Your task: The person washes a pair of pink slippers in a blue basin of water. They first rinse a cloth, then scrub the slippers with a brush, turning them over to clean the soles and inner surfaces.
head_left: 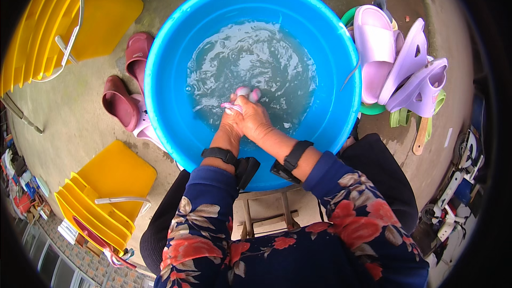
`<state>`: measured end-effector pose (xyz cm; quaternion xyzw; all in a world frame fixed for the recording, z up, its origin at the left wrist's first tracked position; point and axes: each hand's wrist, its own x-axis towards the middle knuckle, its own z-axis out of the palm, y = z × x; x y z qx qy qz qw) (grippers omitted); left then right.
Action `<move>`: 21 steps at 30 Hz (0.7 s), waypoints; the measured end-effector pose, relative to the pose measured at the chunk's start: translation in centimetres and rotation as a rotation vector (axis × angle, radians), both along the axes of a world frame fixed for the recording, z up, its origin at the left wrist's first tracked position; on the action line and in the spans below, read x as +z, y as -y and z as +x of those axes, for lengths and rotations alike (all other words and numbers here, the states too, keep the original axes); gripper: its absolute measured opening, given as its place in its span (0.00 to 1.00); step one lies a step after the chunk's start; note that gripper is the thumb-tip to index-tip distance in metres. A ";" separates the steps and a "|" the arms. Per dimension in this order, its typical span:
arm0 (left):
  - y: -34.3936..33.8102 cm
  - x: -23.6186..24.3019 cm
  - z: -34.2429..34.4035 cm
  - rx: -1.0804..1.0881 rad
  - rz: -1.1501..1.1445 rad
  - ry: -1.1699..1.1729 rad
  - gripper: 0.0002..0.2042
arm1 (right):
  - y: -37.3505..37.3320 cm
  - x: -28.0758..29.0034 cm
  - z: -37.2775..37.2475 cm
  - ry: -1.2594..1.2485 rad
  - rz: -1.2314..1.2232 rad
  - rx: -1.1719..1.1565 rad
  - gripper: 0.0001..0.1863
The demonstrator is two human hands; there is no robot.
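Pinkish item [255, 95], clasped between left hand [230, 124] and right hand [253, 118]

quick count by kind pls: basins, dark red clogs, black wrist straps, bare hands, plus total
Large round blue plastic basin: 1
Dark red closed-toe clogs, upper and lower: 2
Black wrist straps, left and right: 2
Bare hands, left hand and right hand: 2
Total: 7
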<state>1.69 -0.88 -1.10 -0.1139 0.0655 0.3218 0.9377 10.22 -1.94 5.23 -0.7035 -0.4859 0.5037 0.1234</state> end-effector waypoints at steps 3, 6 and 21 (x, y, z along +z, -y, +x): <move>0.1 0.5 0.8 -0.148 0.002 -1.172 0.16 | -1.6 1.4 -0.1 0.206 -0.055 0.005 0.13; -0.2 2.7 1.8 -0.276 -0.390 -0.970 0.14 | -3.5 0.2 3.1 0.266 0.009 -0.007 0.13; -0.7 3.5 0.7 -0.296 -0.328 -0.867 0.30 | 0.8 -2.4 3.5 -0.496 -0.070 -0.477 0.13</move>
